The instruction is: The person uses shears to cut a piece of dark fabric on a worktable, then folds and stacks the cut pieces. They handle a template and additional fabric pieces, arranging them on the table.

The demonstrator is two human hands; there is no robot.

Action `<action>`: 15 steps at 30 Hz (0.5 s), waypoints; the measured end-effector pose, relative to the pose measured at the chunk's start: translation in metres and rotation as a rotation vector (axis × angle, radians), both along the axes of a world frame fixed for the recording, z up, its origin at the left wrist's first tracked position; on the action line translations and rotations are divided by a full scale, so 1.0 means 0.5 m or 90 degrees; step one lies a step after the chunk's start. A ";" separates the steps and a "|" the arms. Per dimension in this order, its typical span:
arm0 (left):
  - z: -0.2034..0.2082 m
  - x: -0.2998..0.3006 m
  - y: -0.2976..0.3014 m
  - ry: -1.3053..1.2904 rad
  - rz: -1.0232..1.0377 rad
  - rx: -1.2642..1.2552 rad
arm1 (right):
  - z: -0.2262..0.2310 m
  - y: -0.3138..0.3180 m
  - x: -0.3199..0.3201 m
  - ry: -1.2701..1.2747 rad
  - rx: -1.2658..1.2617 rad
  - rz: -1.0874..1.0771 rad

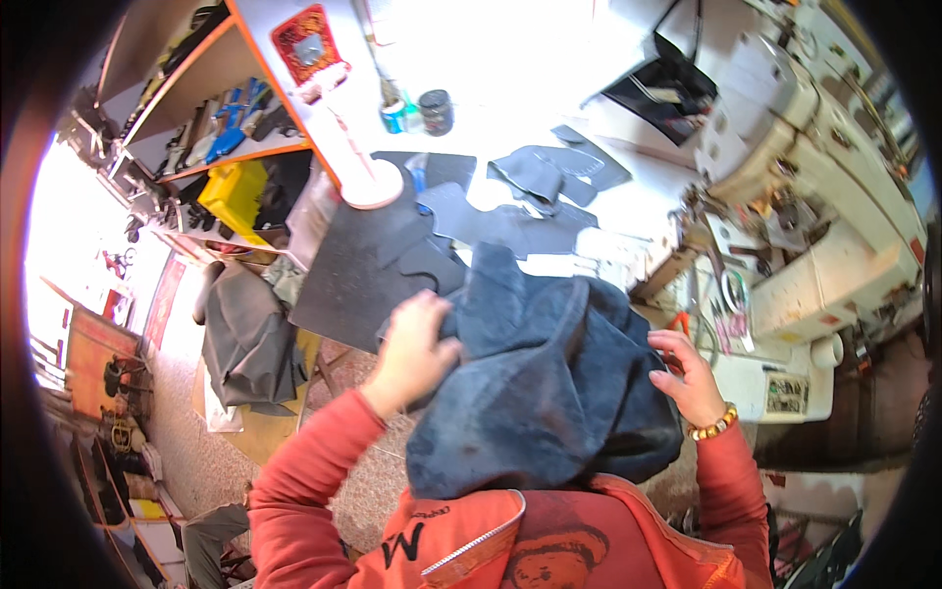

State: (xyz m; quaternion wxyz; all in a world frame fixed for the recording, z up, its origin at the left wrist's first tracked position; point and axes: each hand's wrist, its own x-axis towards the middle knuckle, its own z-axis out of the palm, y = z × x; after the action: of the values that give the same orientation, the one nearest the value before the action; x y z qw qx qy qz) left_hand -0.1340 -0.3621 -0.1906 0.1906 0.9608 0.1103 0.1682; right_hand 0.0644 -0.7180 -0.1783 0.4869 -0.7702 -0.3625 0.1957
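A large, bunched sheet of dark blue suede-like leather (540,383) hangs in folds in front of my chest, its far end resting toward the worktable. At its left edge is my left hand (417,348), fingers curled over the border and thumb lying on the near side. My right hand (692,378), with a beaded bracelet at the wrist, is at the right edge of the leather. Its fingers are bent but apart, close against the folds, and no grip shows there. Flat cut pieces of dark leather (510,228) lie on the table beyond.
A white sewing machine (824,265) stands at the right, scissors (705,334) beside it. Jars (435,113) and a white round-based stand (373,185) are on the table. Left are a tool shelf (226,147), a yellow bin (235,196) and a draped grey sheet (250,334).
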 end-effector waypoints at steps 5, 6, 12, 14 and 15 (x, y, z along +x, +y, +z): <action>-0.061 0.009 -0.066 0.057 -0.069 -0.115 | 0.038 0.121 0.037 -0.078 0.010 0.103; -0.044 0.015 -0.072 0.090 -0.113 -0.145 | 0.042 0.148 0.047 -0.094 0.010 0.121; 0.054 0.038 0.030 0.126 -0.091 -0.391 | -0.005 0.377 0.085 -0.242 0.018 0.223; 0.048 0.074 0.108 -0.071 0.006 -0.224 | -0.025 0.436 0.066 -0.321 -0.037 0.213; 0.042 0.089 0.148 -0.073 0.017 -0.022 | -0.032 0.441 0.046 -0.264 -0.094 0.282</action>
State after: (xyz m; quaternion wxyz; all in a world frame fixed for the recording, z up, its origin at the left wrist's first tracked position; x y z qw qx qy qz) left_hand -0.0894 -0.2881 -0.1697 0.2106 0.9447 0.1147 0.2238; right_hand 0.0875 -0.4977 -0.1944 0.2904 -0.7294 -0.5980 0.1613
